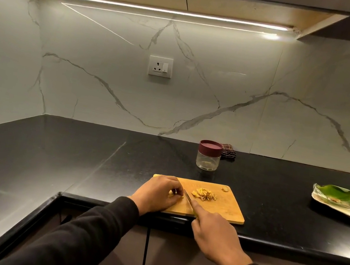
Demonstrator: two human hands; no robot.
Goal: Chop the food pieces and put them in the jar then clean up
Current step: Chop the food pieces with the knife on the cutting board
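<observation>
Chopping is under way at lower centre: the left hand (157,193) pinches a food piece (178,196) on the board (226,208), the right hand (213,233) grips the knife (188,198), and next the pile (203,194) must go into the lidded jar (209,155).

On the cutting board (226,207), hands hold food (176,194) and knife (188,198) (chopped pile (203,194) beside).

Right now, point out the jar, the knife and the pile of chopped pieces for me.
jar (208,158): head view, on its clear glass body below the maroon lid.
knife (188,197): head view, on the blade above the board.
pile of chopped pieces (203,194): head view, on the heap's middle.
</observation>
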